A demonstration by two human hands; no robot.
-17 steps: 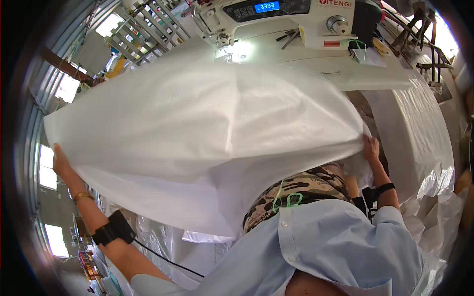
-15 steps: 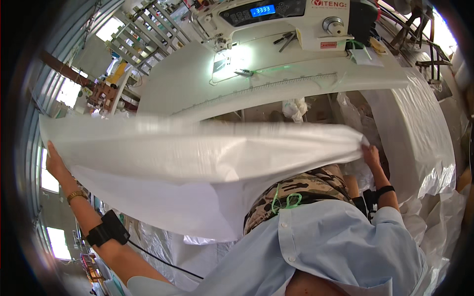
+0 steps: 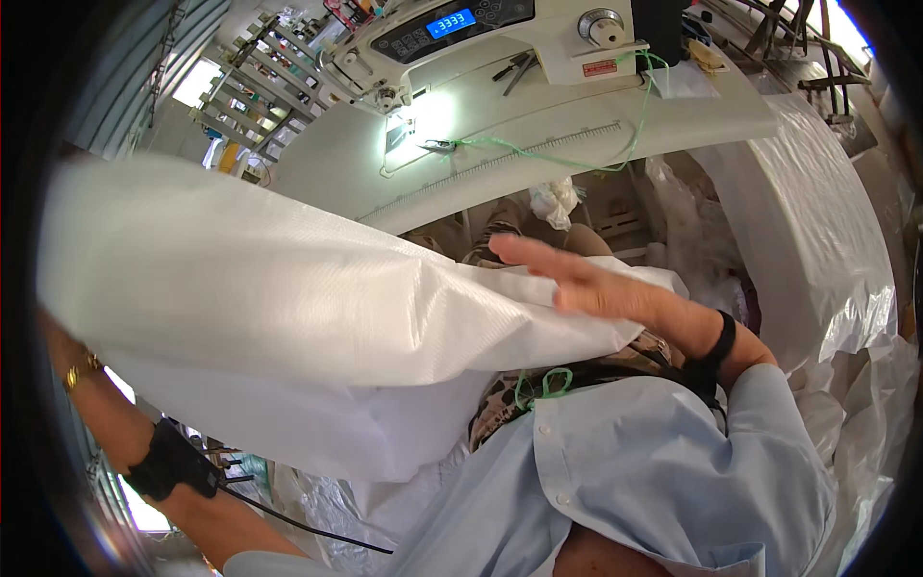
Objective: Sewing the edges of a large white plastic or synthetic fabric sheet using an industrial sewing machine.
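Observation:
A large white woven plastic sheet (image 3: 317,288) spreads across my lap, its left end lifted and blurred by motion. My right hand (image 3: 586,286) is over the sheet's right part, fingers stretched out and somewhat smeared; nothing shows in its grasp. At the far left, my left hand (image 3: 55,330) is mostly behind the raised end and in the dark rim, so its fingers are hidden. Beyond the sheet stands a white sewing machine (image 3: 567,48) with a lit needle area. Small thread snips (image 3: 439,146) lie beside the light, at the end of a green cord (image 3: 538,152).
The pale sewing table (image 3: 317,183) has a ruler strip (image 3: 500,165) along its near edge. Dark scissors (image 3: 517,72) lie under the machine arm. More white plastic sheeting (image 3: 808,212) drapes at the right. A tied white bag (image 3: 555,202) is below the table.
My right hand has let go of the sheet's right end and moved left over it, fingers extended. The sheet's left end has risen. My left arm has shifted left, and the view has moved slightly.

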